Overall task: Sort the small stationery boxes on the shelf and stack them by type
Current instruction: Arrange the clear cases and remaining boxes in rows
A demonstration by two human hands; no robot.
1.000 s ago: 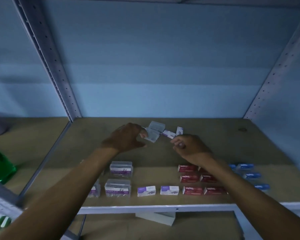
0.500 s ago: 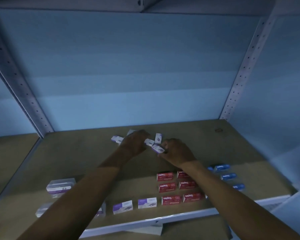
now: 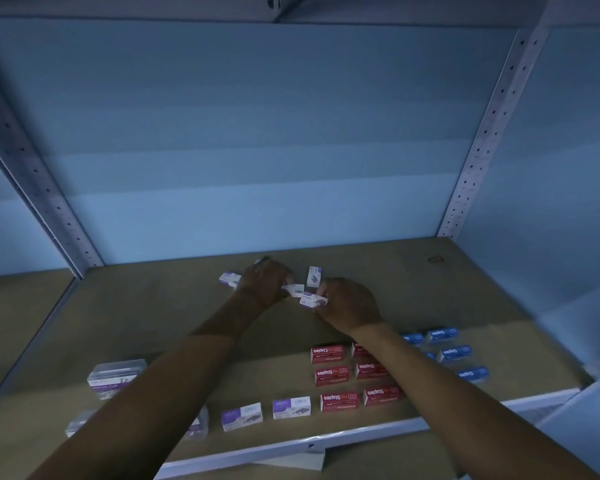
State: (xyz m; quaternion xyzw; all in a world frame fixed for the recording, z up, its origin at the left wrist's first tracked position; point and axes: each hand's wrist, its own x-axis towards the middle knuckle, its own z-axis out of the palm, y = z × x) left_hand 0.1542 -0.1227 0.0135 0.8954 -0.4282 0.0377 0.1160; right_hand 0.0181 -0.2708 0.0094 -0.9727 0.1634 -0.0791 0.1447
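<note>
Both hands work at the back middle of the wooden shelf [image 3: 430,296]. My left hand [image 3: 265,284] pinches a small white-and-purple box [image 3: 294,290] by its end. My right hand [image 3: 349,303] grips another white-and-purple box [image 3: 311,300] just right of it. A third such box [image 3: 314,276] stands upright behind them, and one more [image 3: 230,278] lies left of my left hand. Near the front edge lie two purple-and-white boxes [image 3: 267,412], several red staple boxes [image 3: 340,375] in rows, and several blue boxes [image 3: 454,353] at the right.
Clear plastic boxes with purple labels [image 3: 115,375] sit at the front left, partly hidden by my left forearm. Perforated metal uprights [image 3: 478,150] stand at both back corners. A white metal lip [image 3: 326,441] edges the shelf front. A blue wall closes the back.
The view has swung to the right. Both hands stay at the back cluster; each now holds a small white-and-purple box, and the clear box by my left hand a second ago is out of sight.
</note>
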